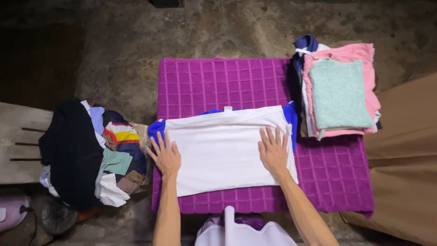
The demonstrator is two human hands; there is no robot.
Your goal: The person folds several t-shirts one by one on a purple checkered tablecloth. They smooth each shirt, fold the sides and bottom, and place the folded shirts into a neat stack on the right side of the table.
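Two piles frame the work: unfolded clothes heaped at nine o'clock, folded ones stacked at two o'clock. Between them, the left hand and right hand press flat, fingers spread, on a half-folded white shirt atop the purple mat.

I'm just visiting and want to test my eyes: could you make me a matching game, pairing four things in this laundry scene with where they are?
Things:
1. white shirt
2. mint green knit
3. jumbled heap of clothes
4. purple quilted cloth

Places:
A. top of the folded stack at the right
B. spread over the table, under everything
C. flat beneath the left hand and right hand
D. off the table's left side

Pairs: 1-C, 2-A, 3-D, 4-B
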